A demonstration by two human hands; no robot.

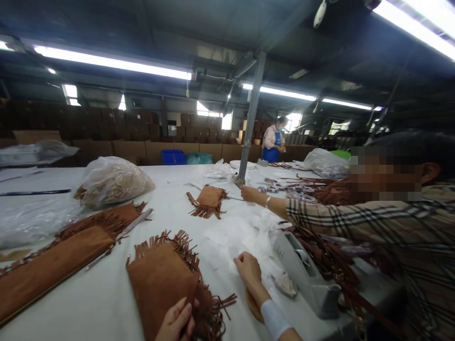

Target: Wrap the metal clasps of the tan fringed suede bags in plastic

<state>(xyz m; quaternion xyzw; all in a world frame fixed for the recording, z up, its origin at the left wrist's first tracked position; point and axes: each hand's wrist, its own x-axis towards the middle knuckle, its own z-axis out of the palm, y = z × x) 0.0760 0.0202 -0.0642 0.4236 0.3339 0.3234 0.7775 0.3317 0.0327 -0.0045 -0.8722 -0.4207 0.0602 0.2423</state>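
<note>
Left hand [175, 321]: curled round the near end of the fringed pouch [161, 279]
Right hand [249, 269]: loose fist just left of the tape dispenser [305, 277]; contents cannot be told
Pouch: further left of dispenser; soft, light, floppy; hold flat body, not fringe
Axis: long side runs away from the person, tilted left

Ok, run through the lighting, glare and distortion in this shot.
Head view: ceiling tube lights blow out to white glare while the roof is dark; the wide-angle lens tilts the steel post and stretches the corners; the left hand on the fringed pouch looks fairly sharp, the far worker soft.
</note>
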